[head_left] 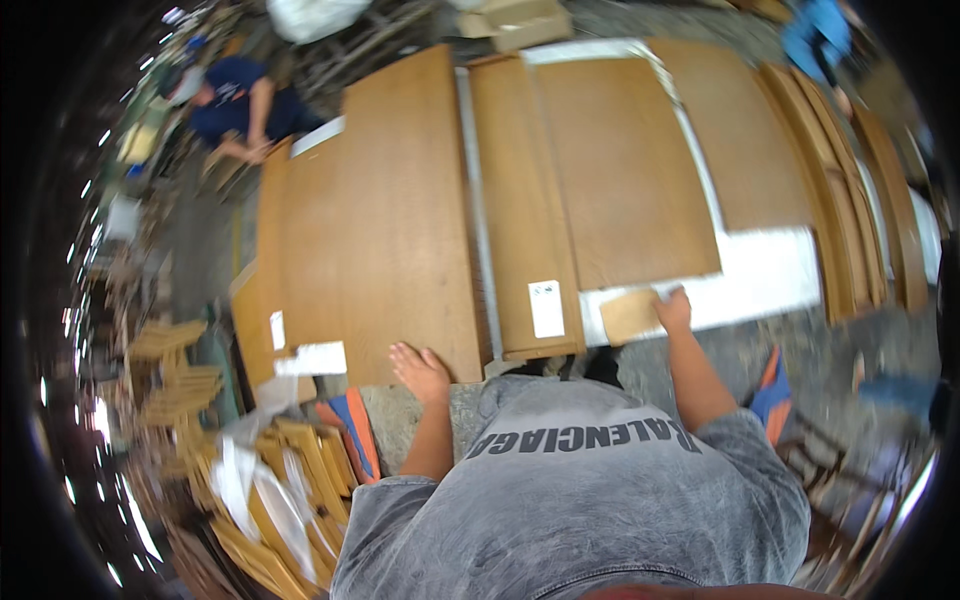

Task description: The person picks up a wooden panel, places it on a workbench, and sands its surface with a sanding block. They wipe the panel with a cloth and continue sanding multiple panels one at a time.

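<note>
My left hand point(420, 373) lies with its fingers spread on the near edge of a large brown wooden panel point(390, 220). My right hand point(676, 310) pinches the right edge of a small tan rectangular sheet point(628, 316); whether it is sandpaper or card I cannot make out. The sheet lies over white wrapping point(765, 275) on the work surface, just in front of another wooden panel point(630, 170). Between the two hands, a narrower wooden piece point(525, 210) bears a white label point(546, 308).
More wooden boards point(840, 190) stand at the right end. A person in dark blue point(235, 105) bends over the far left corner, and another in light blue point(815, 40) is at the far right. Stacked wooden frames point(290, 490) stand at my lower left. Cardboard boxes point(520, 20) lie beyond.
</note>
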Available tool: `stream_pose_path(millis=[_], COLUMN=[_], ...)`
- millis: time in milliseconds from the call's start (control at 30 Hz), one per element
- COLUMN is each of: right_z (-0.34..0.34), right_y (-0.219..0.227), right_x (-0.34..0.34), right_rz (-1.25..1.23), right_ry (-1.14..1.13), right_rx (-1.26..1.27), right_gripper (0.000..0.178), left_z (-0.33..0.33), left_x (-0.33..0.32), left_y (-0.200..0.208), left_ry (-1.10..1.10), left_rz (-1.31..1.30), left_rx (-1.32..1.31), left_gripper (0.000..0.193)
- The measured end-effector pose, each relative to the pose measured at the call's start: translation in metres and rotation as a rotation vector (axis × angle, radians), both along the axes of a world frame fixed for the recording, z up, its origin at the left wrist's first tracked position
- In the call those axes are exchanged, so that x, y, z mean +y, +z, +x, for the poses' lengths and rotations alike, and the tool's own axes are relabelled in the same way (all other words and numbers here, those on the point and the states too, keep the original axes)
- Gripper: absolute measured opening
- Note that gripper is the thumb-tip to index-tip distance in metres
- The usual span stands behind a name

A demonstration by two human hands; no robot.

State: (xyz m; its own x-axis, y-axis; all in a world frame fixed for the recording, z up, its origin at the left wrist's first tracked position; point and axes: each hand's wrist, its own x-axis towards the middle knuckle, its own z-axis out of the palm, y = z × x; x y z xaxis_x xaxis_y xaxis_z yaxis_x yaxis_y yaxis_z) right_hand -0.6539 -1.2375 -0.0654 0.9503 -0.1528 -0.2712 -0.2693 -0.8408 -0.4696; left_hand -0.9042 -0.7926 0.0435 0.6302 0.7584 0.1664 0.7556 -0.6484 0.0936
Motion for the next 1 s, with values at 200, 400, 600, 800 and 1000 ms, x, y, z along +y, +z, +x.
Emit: stream_pose_path(millis=[200,400,600,800,1000], right_z=[0.01,0.015,-0.036,-0.161,-0.302], right_y=[-0.012,-0.016,0.007,0.045,0.033], right_x=[-0.005,-0.023,-0.033,0.023,0.084], right_rz=[0.006,0.185,0.658,0.827,0.355], right_ry=[0.274,0.069,-0.542,-0.992,-0.477], right_rx=[0.099,0.009,-0.096,0.071,0.315], right_gripper=[0.025,0.021,0.018,0.016,0.02], left_z=[-0.024,-0.012,0.029,0.073,0.114], left_x=[-0.062,-0.053,0.033,0.157,0.202], left_y=[0.008,0.007,-0.002,-0.011,0.0], left_ry=[0.155,0.049,-0.124,-0.22,-0.387], left_rz=[-0.159,-0.136,-0.159,-0.218,-0.233], left_rx=[0.01,-0.049,-0.095,0.032,0.009], left_gripper=[0.07,0.071,0.073,0.075,0.073])
